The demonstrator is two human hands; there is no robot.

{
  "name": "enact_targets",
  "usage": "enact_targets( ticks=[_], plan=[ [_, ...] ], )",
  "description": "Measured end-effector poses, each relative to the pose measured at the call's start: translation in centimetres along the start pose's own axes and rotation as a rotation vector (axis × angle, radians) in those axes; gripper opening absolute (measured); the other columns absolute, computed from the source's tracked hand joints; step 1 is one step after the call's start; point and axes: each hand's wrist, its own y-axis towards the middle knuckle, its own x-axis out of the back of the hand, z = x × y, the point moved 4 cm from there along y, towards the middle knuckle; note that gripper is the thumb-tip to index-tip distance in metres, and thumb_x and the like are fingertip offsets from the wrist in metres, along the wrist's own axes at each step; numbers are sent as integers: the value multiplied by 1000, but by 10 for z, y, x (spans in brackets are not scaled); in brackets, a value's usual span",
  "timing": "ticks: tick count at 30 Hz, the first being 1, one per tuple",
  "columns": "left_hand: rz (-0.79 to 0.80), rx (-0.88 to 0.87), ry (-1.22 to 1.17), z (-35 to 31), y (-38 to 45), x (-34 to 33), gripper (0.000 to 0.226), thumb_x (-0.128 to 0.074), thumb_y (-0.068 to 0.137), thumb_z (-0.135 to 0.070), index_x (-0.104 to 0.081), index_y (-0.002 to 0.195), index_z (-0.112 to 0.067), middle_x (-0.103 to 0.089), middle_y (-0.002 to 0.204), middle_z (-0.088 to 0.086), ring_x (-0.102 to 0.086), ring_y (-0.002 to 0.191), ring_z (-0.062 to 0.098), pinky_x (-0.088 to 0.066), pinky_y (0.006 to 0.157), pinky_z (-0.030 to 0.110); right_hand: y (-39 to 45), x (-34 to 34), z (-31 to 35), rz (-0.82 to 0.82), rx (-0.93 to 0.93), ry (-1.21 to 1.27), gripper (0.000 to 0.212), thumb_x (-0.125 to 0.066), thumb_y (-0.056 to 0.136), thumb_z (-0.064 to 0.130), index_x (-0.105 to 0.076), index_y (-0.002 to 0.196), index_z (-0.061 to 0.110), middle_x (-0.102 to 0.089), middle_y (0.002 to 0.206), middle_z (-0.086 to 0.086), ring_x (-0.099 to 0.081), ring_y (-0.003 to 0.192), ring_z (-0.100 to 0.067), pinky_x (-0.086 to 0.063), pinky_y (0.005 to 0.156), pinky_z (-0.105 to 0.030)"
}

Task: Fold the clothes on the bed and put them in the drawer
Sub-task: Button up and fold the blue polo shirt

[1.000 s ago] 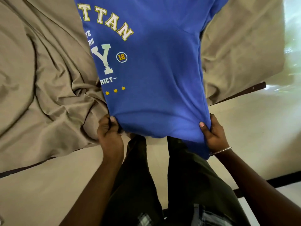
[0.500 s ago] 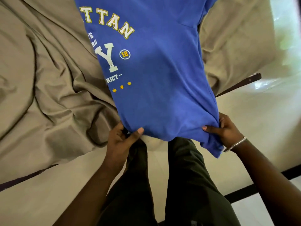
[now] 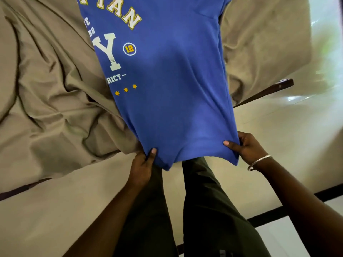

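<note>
A blue T-shirt [image 3: 172,93] with white and yellow lettering lies stretched from the bed toward me, its print facing up. My left hand [image 3: 143,165] pinches the near left corner of its hem, thumb on top. My right hand [image 3: 245,147], with a metal bangle at the wrist, grips the near right corner of the hem. The hem hangs over the bed's edge above my legs. The shirt's collar end runs out of view at the top.
The bed is covered by a rumpled tan sheet [image 3: 52,89], bunched into folds to the left of the shirt. A dark wooden bed frame edge [image 3: 267,91] shows at the right. Pale tiled floor [image 3: 287,136] with a dark strip lies below. No drawer is in view.
My left hand has shifted right along the hem and closed on its corner with the thumb on top. The right hand has regripped the right corner. The shirt is pulled tauter.
</note>
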Motion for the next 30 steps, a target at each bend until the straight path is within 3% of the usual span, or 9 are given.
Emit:
enact_targets(
  ticks=[4,6,9,13,15,19,22,25,30],
  plan=[
    [68,6,154,14,2,-11,38,-81,77,-39,-61,103,-18,-66,94,-11,-64,83,-1,-49,71,9,6,3,-3,-5,34,-34,11,-61,95,21,-65,105,25,-71,100,10,-67,81,3,-52,70,-13],
    [-27,-14,283,14,-3,-10,19,-74,87,-29,-60,78,-19,-63,70,-7,-61,65,10,-45,58,15,7,6,-5,11,36,-72,10,-67,91,22,-67,101,25,-72,96,10,-68,78,0,-53,69,-15],
    [-108,8,369,17,-4,-3,31,-65,93,-34,-54,68,-19,-57,61,-2,-56,59,19,-40,57,25,10,14,-7,-54,63,-94,7,-72,87,16,-70,93,19,-72,79,15,-66,67,-1,-52,62,-14],
    [-81,101,194,33,5,-11,23,-54,100,-31,-54,79,-22,-57,72,4,-57,75,30,-49,72,43,15,13,-15,-94,110,-148,5,-65,93,17,-68,94,20,-73,87,-1,-65,73,-6,-53,69,-21],
    [-31,161,7,41,7,-16,19,-59,96,-36,-61,96,-17,-64,90,15,-62,93,39,-49,95,58,19,11,-20,-33,84,-198,15,-72,88,21,-68,101,16,-73,96,-8,-67,82,-19,-55,76,-33],
    [111,151,-194,42,19,-21,88,-87,67,-43,-46,135,-6,-64,126,9,-62,117,23,-50,102,35,22,9,-22,59,78,-303,48,-86,71,17,-67,115,12,-71,104,0,-68,92,-12,-56,82,-25],
    [70,111,-44,39,25,-28,68,-83,74,-48,-50,118,-7,-69,102,4,-68,99,22,-53,83,24,23,16,-26,28,74,-268,50,-86,71,8,-65,115,17,-70,100,8,-67,85,3,-56,78,-15],
    [-204,28,286,29,19,-24,28,-80,82,-28,-59,93,-12,-62,77,-9,-60,70,5,-52,69,26,25,28,-30,0,75,-370,44,-82,78,8,-64,117,18,-69,98,6,-65,82,0,-51,69,-7],
    [-244,95,428,31,26,-19,21,-70,91,-24,-62,94,-4,-62,86,3,-56,76,18,-45,72,25,37,23,-37,33,74,-535,41,-79,81,10,-66,120,6,-69,100,-2,-66,87,-26,-54,83,-37]
  ],
)
